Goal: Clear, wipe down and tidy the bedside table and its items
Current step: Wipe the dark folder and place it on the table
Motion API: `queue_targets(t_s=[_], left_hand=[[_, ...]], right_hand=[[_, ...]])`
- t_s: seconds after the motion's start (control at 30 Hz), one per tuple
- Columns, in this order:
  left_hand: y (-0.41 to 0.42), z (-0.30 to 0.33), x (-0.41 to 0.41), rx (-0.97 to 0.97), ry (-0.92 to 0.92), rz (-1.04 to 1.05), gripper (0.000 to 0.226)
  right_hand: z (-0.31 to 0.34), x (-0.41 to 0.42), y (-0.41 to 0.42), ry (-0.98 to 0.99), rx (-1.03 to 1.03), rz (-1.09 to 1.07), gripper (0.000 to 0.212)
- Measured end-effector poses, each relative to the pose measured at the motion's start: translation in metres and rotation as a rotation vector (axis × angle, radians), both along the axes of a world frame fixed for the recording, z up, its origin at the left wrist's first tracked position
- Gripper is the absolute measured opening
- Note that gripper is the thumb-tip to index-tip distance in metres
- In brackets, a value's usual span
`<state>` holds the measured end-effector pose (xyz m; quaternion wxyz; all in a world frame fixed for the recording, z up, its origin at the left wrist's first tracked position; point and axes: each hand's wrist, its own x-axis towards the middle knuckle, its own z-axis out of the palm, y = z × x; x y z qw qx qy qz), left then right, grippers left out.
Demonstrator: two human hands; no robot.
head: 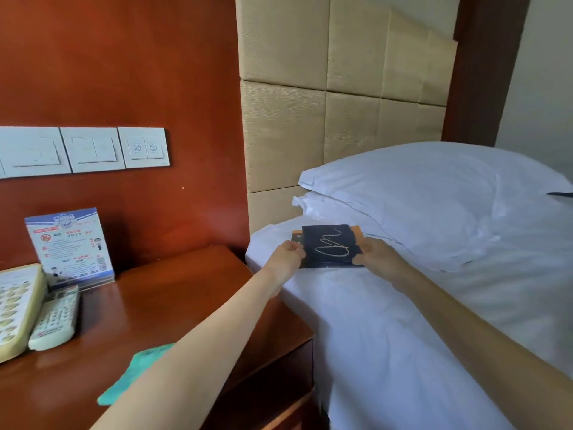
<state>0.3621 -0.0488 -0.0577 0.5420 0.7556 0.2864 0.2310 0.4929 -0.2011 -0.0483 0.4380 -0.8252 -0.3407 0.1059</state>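
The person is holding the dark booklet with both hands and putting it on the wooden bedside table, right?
Not quite. Both hands, left hand and right hand, do hold the dark booklet, but it is over the white bed, near the pillow, not on the wooden bedside table. The head view shows this.

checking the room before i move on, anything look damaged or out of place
Yes. The top right headboard panel is peeling away from the wall, its corner folded. A dark booklet, held by both hands, sits on the bed, and a teal cloth lies on the bedside table.
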Motion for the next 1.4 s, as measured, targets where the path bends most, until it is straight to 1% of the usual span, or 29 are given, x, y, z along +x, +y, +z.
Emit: queue_targets(t_s=[0.1,0.17,0.23,0.27,0.33,0.4,0.5,0.6,0.67,0.8,0.9,1.0,1.1,1.2,1.33,1.4], left_hand=[[-0.002,-0.001,0.009,-0.292,-0.051,-0.015,0.028],[-0.003,0.0,0.013,-0.423,-0.086,-0.015,0.026],[-0.003,0.002,0.016,-0.508,-0.123,-0.016,0.025],[-0.003,0.003,0.016,-0.539,-0.139,-0.007,0.025],[-0.001,0.004,0.018,-0.569,-0.162,0.034,0.02],[0.002,0.003,0.018,-0.563,-0.166,0.088,0.014],[0.003,0.002,0.015,-0.581,-0.188,0.091,0.011],[0.006,0.003,0.005,-0.617,-0.233,0.066,0.007],[0.01,0.006,-0.005,-0.603,-0.266,0.037,0.008],[0.024,0.015,-0.037,-0.483,-0.326,-0.021,0.029],[0.037,0.02,-0.073,-0.369,-0.378,-0.06,0.033],[0.053,0.02,-0.117,-0.283,-0.413,-0.107,0.03],[0.072,0.015,-0.161,-0.275,-0.409,-0.091,0.03],[0.091,0.006,-0.204,-0.295,-0.432,-0.057,0.036],[0.105,-0.005,-0.258,-0.322,-0.487,-0.042,0.034],[0.109,-0.008,-0.283,-0.333,-0.491,-0.051,0.041]], right_hand=[[-0.003,0.001,0.0,0.046,-0.017,-0.001,0.045],[-0.002,0.003,0.002,0.041,-0.038,-0.015,0.037],[-0.002,0.003,0.003,0.008,-0.072,-0.038,0.029],[-0.002,0.002,0.004,0.008,-0.053,-0.06,0.026],[-0.002,0.001,0.005,0.063,0.048,-0.113,0.03],[-0.001,-0.002,0.005,0.161,0.165,-0.178,0.034],[0.003,-0.003,0.007,0.306,0.301,-0.227,0.029],[0.004,-0.013,0.007,0.385,0.414,-0.202,0.018],[0.004,-0.023,0.007,0.415,0.478,-0.166,0.02],[0.004,-0.052,0.021,0.403,0.566,-0.129,0.028],[0.006,-0.079,0.037,0.409,0.64,-0.053,0.034],[0.009,-0.107,0.058,0.407,0.664,0.009,0.042],[0.007,-0.138,0.08,0.454,0.673,0.055,0.05],[0.003,-0.17,0.099,0.529,0.625,0.15,0.046],[-0.004,-0.207,0.119,0.63,0.536,0.275,0.048],[-0.008,-0.225,0.127,0.652,0.524,0.328,0.046]])
